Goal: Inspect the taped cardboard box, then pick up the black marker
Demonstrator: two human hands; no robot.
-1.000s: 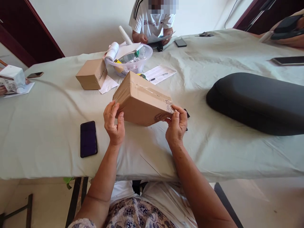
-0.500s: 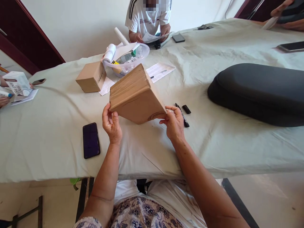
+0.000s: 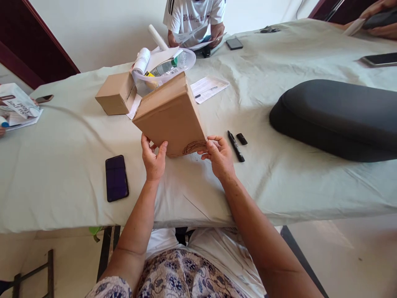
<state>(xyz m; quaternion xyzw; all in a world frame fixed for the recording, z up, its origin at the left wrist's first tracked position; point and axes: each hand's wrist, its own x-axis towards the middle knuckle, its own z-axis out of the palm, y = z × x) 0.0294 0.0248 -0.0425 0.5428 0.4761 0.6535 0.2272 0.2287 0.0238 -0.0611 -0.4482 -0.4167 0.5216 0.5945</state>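
Observation:
A brown cardboard box (image 3: 169, 118) is held tilted above the cloth, with dark scribbled loops near its lower right corner. My left hand (image 3: 154, 159) grips the lower left edge, thumb on the near face and fingers partly hidden behind. At the lower right corner, my right hand (image 3: 219, 157) pinches the box between thumb and fingers. Just right of that hand lie an uncapped black marker (image 3: 236, 146) and its black cap (image 3: 242, 138). A dark smartphone (image 3: 117, 178) rests on the cloth left of my left forearm.
A second cardboard box (image 3: 116, 93) stands behind on the left, beside a plastic basin (image 3: 190, 62) of bottles and paper rolls. Printed paper (image 3: 211, 89) lies behind the held box. A black padded object (image 3: 335, 120) fills the right side. Across the table, a person (image 3: 195, 25) holds papers.
The held box has turned and tipped, so its near face shows more fully, scribble included. My left hand has shifted from its left corner to along the lower edge.

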